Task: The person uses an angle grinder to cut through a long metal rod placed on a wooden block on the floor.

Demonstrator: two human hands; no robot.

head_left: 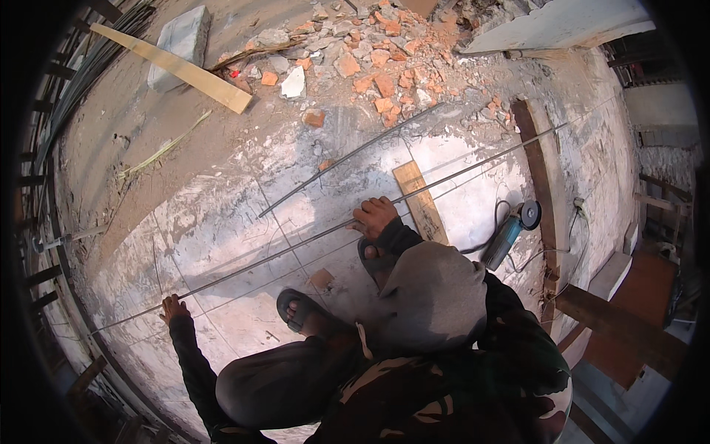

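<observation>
A long thin steel rod [481, 163] runs slantwise in front of me, from the lower left to the upper right. My left hand [174, 308] is closed on it towards its left end, with the fingertips at the rod. Further right, my right hand [376, 217] has its fingers curled over the same rod, close to my right foot. Just beyond that hand the rod crosses a short wooden board [425, 211] lying on the floor. A second, shorter rod [347, 157] lies on the floor farther off.
A blue-green angle grinder [505, 240] with a dark disc and cord lies to my right, beside a brown beam [534, 148]. Broken brick rubble [381, 81] covers the far floor. A pale plank [177, 68] leans on a grey block [181, 37] at far left.
</observation>
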